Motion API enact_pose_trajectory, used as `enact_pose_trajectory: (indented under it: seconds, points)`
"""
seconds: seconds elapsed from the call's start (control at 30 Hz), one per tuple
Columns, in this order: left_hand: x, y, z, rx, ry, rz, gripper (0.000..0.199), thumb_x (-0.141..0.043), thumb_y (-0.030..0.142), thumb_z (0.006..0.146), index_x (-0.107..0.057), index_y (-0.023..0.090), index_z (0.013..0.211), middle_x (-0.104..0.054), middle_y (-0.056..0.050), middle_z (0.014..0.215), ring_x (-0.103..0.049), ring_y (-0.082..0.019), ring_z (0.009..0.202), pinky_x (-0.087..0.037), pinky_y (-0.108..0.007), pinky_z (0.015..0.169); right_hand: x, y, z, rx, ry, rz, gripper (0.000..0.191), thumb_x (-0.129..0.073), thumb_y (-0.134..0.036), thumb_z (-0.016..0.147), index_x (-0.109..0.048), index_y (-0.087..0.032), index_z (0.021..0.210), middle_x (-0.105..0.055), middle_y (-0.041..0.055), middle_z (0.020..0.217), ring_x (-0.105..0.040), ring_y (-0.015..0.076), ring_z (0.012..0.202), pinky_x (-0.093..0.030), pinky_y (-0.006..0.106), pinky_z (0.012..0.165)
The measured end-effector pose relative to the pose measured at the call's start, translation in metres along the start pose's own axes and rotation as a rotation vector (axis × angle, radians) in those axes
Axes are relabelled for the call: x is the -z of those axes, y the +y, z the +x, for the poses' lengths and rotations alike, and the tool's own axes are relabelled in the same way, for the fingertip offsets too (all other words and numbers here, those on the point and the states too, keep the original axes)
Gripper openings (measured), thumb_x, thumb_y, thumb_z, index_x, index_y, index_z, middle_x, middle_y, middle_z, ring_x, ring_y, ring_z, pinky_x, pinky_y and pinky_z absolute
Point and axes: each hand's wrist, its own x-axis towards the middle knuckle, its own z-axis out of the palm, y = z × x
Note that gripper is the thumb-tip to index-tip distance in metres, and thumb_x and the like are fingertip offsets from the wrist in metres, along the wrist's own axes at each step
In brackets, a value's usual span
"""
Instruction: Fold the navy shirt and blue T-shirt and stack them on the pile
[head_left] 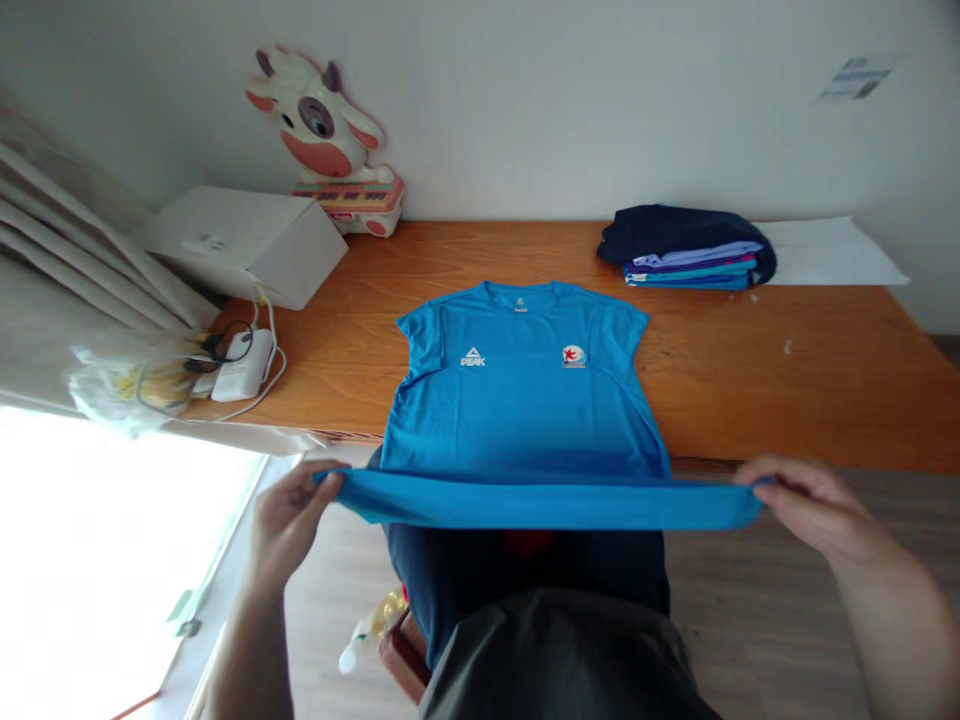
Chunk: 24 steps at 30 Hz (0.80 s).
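Note:
A blue T-shirt (517, 400) lies front up on the wooden table, its collar toward the wall. White PEAK lettering and a small round emblem mark its chest. The lower part hangs past the table's front edge, where its hem is stretched in a level band above my lap. My left hand (289, 515) pinches the left end of that hem between thumb and fingers. At the opposite end, my right hand (814, 505) is closed on the hem's right corner.
Folded clothes (686, 250) are stacked at the back right beside a white sheet (825, 252). A cow-shaped toy keyboard (330, 150) leans on the wall. To the left are a white box (247, 240), a white adapter (244, 365) with cables, and a plastic bag (124, 385). A curtain hangs alongside.

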Motion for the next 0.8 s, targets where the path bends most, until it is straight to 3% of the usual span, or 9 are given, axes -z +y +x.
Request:
enact_pose_trajectory:
  seconds: [0.07,0.17,0.27,0.33,0.43,0.53,0.63,0.8]
  points:
    - [-0.022,0.005,0.068,-0.077,0.041,-0.030,0.039,-0.092,0.060,0.095,-0.091,0.024,0.111,-0.071,-0.001,0.072,-0.065,-0.020,0.063,-0.054,-0.028,0.055,-0.019,-0.015,0.060,0.041,0.081,0.173,0.033,-0.106,-0.057,0.081,-0.095,-0.032,0.099,-0.090,0.0094,0.101,-0.082,0.0275,0.086,-0.069,0.037,0.074]
    - [-0.066,0.018,0.183,-0.196,0.016,-0.016,0.040,-0.088,0.058,0.097,-0.090,0.021,0.111,-0.067,-0.001,0.073,-0.061,-0.020,0.066,-0.054,-0.030,0.062,-0.044,-0.035,0.167,0.173,0.189,0.163,0.028,-0.098,-0.042,0.092,-0.090,-0.026,0.113,-0.090,0.0093,0.113,-0.078,0.0238,0.096,-0.066,0.038,0.090]
    - [-0.118,0.032,0.285,-0.259,0.014,0.060,0.031,-0.086,0.042,0.098,-0.088,0.014,0.111,-0.075,-0.007,0.085,-0.069,-0.024,0.082,-0.062,-0.041,0.089,-0.063,-0.044,0.266,0.263,0.288,-0.149,0.014,-0.082,-0.028,0.105,-0.083,-0.021,0.116,-0.089,0.0119,0.122,-0.076,0.0246,0.104,-0.063,0.044,0.103]
    - [-0.152,0.035,0.330,-0.237,0.032,0.129,0.026,-0.085,0.030,0.097,-0.087,0.011,0.115,-0.080,-0.013,0.097,-0.073,-0.031,0.101,-0.059,-0.050,0.108,-0.073,-0.043,0.313,0.236,0.363,-0.320,0.007,-0.076,-0.022,0.106,-0.081,-0.021,0.111,-0.088,0.0110,0.113,-0.075,0.0263,0.104,-0.062,0.045,0.106]
    - [-0.191,0.028,0.361,-0.149,0.007,0.198,0.024,-0.086,0.025,0.100,-0.086,0.011,0.119,-0.081,-0.017,0.107,-0.074,-0.037,0.114,-0.053,-0.057,0.117,-0.084,-0.032,0.348,0.223,0.406,-0.453,0.008,-0.074,-0.022,0.107,-0.081,-0.020,0.111,-0.087,0.0124,0.110,-0.074,0.0298,0.109,-0.058,0.049,0.113]
    - [-0.212,0.015,0.363,-0.111,0.063,0.177,0.028,-0.083,0.029,0.106,-0.083,0.012,0.128,-0.082,-0.018,0.116,-0.075,-0.038,0.119,-0.051,-0.056,0.118,-0.089,-0.018,0.355,0.252,0.459,-0.541,0.022,-0.070,-0.023,0.109,-0.080,-0.017,0.129,-0.086,0.0152,0.120,-0.074,0.0317,0.113,-0.056,0.051,0.116]
    - [-0.215,0.005,0.360,-0.129,0.081,0.105,0.040,-0.081,0.033,0.109,-0.077,0.011,0.142,-0.085,-0.017,0.118,-0.076,-0.034,0.118,-0.051,-0.052,0.118,-0.089,-0.012,0.353,0.262,0.464,-0.527,0.042,-0.072,-0.018,0.106,-0.073,-0.013,0.148,-0.084,0.0118,0.111,-0.074,0.0310,0.110,-0.056,0.051,0.115]
    - [-0.211,0.002,0.356,-0.165,0.092,0.005,0.041,-0.080,0.035,0.108,-0.073,0.012,0.141,-0.085,-0.021,0.132,-0.080,-0.032,0.122,-0.056,-0.050,0.116,-0.091,-0.015,0.348,0.283,0.423,-0.519,0.047,-0.071,-0.012,0.104,-0.069,-0.014,0.152,-0.081,0.0103,0.114,-0.073,0.0318,0.115,-0.054,0.053,0.117]
